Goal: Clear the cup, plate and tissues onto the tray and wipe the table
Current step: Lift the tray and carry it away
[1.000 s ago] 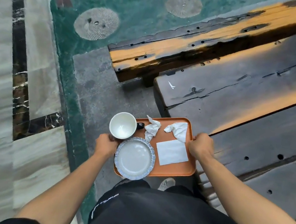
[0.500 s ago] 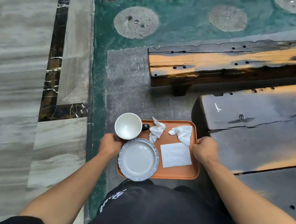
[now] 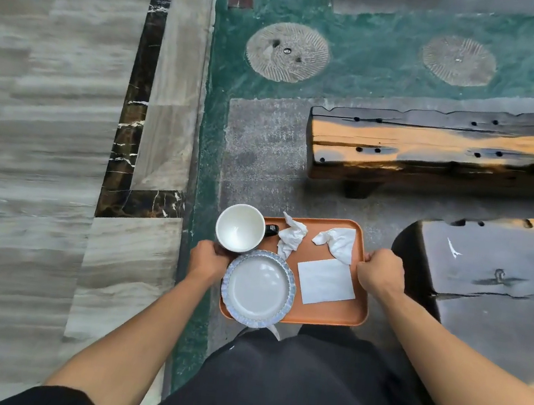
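I hold an orange tray (image 3: 328, 317) in the air in front of my body, above the floor. My left hand (image 3: 208, 259) grips its left edge and my right hand (image 3: 381, 271) grips its right edge. On the tray stand a white cup (image 3: 240, 228) with a dark handle at the far left and a white plate (image 3: 259, 288) with a blue rim at the near left. Two crumpled tissues (image 3: 292, 235) (image 3: 339, 242) lie along the far side. A flat white napkin (image 3: 326, 282) lies near my right hand.
The dark wooden table (image 3: 503, 282) is to my right, with a wooden bench (image 3: 439, 152) beyond it. Grey stone floor (image 3: 262, 153), green flooring with round stone discs (image 3: 288, 53) and pale marble tiles (image 3: 43, 134) spread ahead and to the left.
I have turned and moved left, away from the table, carrying the tray. The table and bench have slid to the right of my view. My grip on the tray is unchanged.
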